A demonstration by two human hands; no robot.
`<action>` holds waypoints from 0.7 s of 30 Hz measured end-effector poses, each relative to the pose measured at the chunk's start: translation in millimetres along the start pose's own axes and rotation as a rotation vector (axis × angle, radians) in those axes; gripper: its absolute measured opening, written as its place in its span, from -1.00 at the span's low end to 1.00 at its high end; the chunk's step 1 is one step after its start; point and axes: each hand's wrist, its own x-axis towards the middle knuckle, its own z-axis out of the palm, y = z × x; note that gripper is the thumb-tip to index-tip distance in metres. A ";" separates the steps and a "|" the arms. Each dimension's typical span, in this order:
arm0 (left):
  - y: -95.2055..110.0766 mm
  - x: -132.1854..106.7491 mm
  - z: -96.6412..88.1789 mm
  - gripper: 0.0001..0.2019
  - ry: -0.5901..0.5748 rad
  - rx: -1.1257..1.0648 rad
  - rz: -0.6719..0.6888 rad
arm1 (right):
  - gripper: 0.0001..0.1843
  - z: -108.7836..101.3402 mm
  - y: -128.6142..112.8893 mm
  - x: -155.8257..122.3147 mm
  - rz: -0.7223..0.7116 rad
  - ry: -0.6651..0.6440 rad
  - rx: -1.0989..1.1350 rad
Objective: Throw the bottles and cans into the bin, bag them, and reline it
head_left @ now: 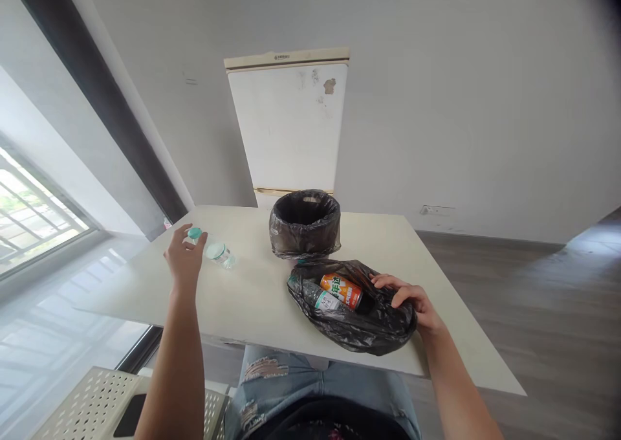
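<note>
My left hand [187, 259] is at the left side of the table, thumb and fingers closed around the top of a clear bottle with a teal cap [195, 233]; most of its body is hidden. Just right of it is a second clear container [226, 257] with a pale mint lid. On the right, my right hand [412, 302] grips the edge of a black plastic bag [373, 336] lying with its mouth spread. Inside the bag lie an orange drink can [342, 290] and a clear plastic bottle [326, 299] with a white and green label.
A bin lined with a black bag [305, 233] stands at the back of the white table [242, 304]. Behind the table is a white fridge [295, 123]. A perforated beige chair [87, 401] is at the lower left, with a dark flat object [129, 417] on it.
</note>
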 end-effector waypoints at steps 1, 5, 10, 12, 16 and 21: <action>-0.5 -1.6 3.2 -0.44 0.003 -0.013 0.010 | -0.75 -0.2 0.3 -0.2 0.001 -0.002 -0.001; -3.6 -11.4 16.3 -0.33 -0.072 0.017 -0.025 | -0.74 -0.3 0.1 -0.5 0.020 0.012 -0.005; -9.6 -23.4 32.1 -0.14 -0.148 0.057 -0.067 | -0.72 0.7 -1.6 -0.1 0.043 0.025 0.004; -12.6 -25.8 37.1 -0.09 -0.153 0.062 -0.099 | -0.72 1.0 -1.9 -0.8 0.063 0.042 0.012; -23.2 -31.8 44.9 -0.04 -0.188 0.076 -0.176 | -0.75 1.5 -1.5 -4.0 0.086 0.065 0.029; -40.7 -43.4 55.9 -0.17 -0.283 0.162 -0.241 | -0.75 2.3 -1.0 -6.3 0.111 0.082 0.031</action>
